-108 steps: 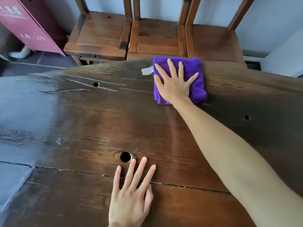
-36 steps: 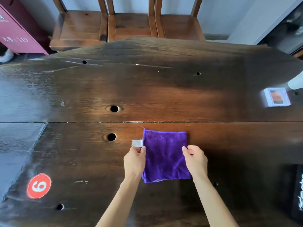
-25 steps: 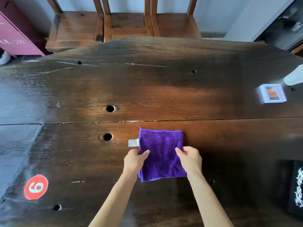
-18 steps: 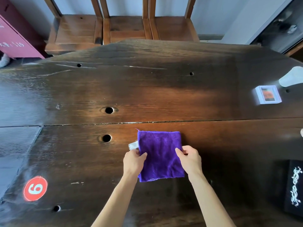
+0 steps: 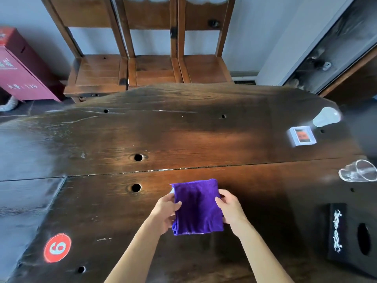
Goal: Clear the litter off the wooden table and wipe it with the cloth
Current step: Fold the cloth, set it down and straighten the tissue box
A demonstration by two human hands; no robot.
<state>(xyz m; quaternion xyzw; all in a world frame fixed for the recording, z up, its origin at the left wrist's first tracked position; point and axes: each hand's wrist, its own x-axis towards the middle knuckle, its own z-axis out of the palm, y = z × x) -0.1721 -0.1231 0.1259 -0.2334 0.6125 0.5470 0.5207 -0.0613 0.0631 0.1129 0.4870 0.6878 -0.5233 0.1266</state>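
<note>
A folded purple cloth (image 5: 196, 207) is held just above the near part of the dark wooden table (image 5: 183, 139). My left hand (image 5: 166, 213) grips its left edge and my right hand (image 5: 229, 208) grips its right edge. A small white tag (image 5: 172, 189) peeks out at the cloth's upper left corner. At the table's right side lie a white cup (image 5: 326, 117) on its side, a small white box with a picture (image 5: 302, 136), and a clear plastic cup (image 5: 359, 174) on its side.
A black tissue box (image 5: 350, 237) sits at the near right. A red round sticker with a 6 (image 5: 57, 247) marks the near left corner. Three wooden chairs (image 5: 151, 68) stand behind the far edge. A red cabinet (image 5: 18, 68) is at far left.
My right hand brought the cloth from the far edge back to the near side. Both hands now hold it by its sides and have lifted it slightly; the view tilted up.
</note>
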